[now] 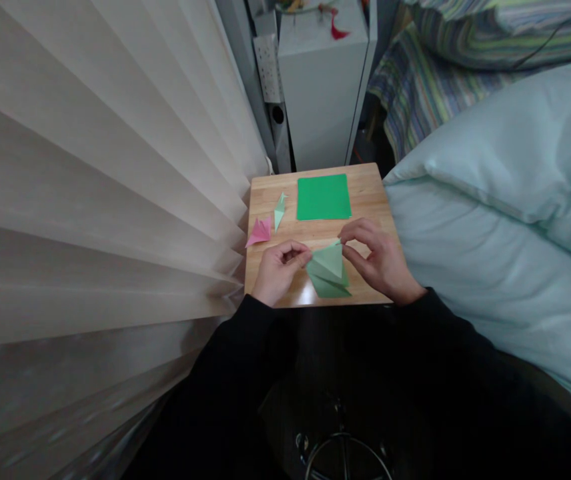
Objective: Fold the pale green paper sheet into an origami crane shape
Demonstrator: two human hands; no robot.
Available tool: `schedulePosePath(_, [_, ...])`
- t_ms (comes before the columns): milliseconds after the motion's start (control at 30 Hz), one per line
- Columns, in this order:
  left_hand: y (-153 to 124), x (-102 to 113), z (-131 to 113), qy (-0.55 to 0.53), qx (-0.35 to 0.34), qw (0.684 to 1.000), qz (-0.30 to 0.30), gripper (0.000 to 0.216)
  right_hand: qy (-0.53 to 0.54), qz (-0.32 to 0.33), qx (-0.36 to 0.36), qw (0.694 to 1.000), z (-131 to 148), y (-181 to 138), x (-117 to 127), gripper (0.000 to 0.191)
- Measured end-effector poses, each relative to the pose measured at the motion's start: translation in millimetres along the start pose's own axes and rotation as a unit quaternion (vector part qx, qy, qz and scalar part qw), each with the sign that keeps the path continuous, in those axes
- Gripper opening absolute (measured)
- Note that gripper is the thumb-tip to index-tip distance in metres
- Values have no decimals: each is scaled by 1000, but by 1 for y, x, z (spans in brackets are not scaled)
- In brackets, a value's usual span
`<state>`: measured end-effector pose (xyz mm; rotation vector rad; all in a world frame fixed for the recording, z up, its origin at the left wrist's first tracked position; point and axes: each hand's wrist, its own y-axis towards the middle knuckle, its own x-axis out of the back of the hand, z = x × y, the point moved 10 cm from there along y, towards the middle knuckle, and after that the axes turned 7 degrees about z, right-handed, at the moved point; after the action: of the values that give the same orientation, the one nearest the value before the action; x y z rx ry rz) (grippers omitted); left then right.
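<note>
One thumb and the curled fingers of the left hand (281, 267) pinch the upper left edge of a pale green folded sheet (327, 264), while the right hand (378, 259) brings thumb and index finger to either side of its narrow upper right tip, though whether they press on it is too small to tell. The sheet hangs between the two sets of fingertips, its layered flaps spreading toward the near edge of the wooden tabletop (270, 190); whether its lower part touches the wood I cannot tell. Just beyond the left hand lies a pink folded paper (261, 230), with a slim pale green origami piece (279, 213) near it, a little farther off. A stack of bright green square paper (323, 197) lies on the far side of the tabletop, just beyond the right hand's fingers. Close along the left, a pleated cream curtain (115, 167) hems in the wood, and a pale blue quilt (495, 207) crowds its right side. Past the far edge stand a white cabinet (323, 100) with a red tassel (338, 30) on top and a perforated white holder (268, 70); striped bedding (430, 93) lies to the right, and low between the black sleeves (235, 353) shows a ringed metal base (344, 460)
</note>
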<state>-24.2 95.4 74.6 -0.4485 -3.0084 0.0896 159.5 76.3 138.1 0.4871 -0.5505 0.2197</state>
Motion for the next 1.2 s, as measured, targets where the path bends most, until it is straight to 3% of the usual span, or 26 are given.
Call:
schedulePosePath(167, [-4, 3, 14, -55, 79, 995, -25, 51, -28, 25, -50, 998, -12, -2, -6, 10])
schedulePosePath(333, [-5, -18, 5, 14, 65, 995, 78, 27, -116, 134, -57, 982, -19, -3, -32, 10])
schedulePosePath(400, [-7, -30, 5, 40, 54, 990, 127, 44, -141, 176, -66, 972, -24, -4, -42, 12])
schedulePosePath(500, [-12, -43, 16, 81, 47, 980, 178, 64, -153, 187, -99, 965, -36, -5, -47, 12])
schedulePosePath(700, [-8, -23, 43, 178, 82, 977, 84, 59, -161, 178, -217, 946, -81, -16, -52, 7])
schedulePosePath(800, [-7, -18, 50, 220, 107, 967, 77, 47, -165, 186, -273, 929, -103, -25, -57, 9])
schedulePosePath(900, [-8, -22, 41, 381, 80, 917, 89, 37, -192, 195, -286, 918, -109, -30, -60, 12])
schedulePosePath(1033, [-19, -56, 20, 563, -30, 814, 141, 44, -240, 180, -280, 912, -104, -31, -59, 11])
schedulePosePath(1100, [-25, -73, 13, 592, -62, 788, 157, 52, -253, 178, -272, 911, -101, -31, -60, 10])
schedulePosePath(1200, [-34, -95, 11, 598, -73, 773, 199, 46, -265, 184, -256, 911, -98, -31, -63, 6])
